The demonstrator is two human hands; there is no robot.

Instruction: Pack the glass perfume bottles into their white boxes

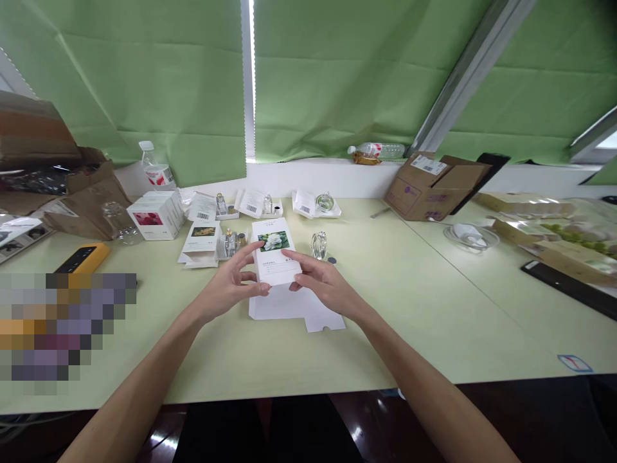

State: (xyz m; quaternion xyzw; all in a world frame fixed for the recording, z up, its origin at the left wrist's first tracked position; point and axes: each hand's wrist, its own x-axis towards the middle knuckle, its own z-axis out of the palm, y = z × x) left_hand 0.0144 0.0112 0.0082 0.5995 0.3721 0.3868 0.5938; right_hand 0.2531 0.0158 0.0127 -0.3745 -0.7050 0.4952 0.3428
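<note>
A white paper box (277, 269) printed with a white flower lies in front of me. My left hand (237, 281) is closed on its left side, index finger at the picture and thumb by the near edge. From the right, my right hand (322, 281) grips the box with thumb and fingers. White card (282, 305) spreads flat on the table under and in front of the box; whether it joins the box is hidden. Just past my right fingers stands a clear glass piece (319, 245), with a small grey disc (332, 260) beside it.
Opened white cartons (201, 243) with small glass bottles line the back of the table (409, 321). Closed white boxes (157, 217) and an orange-black device (87, 257) are left. A brown carton (431, 188), coiled white cable (468, 236) and black bar (569, 286) lie right.
</note>
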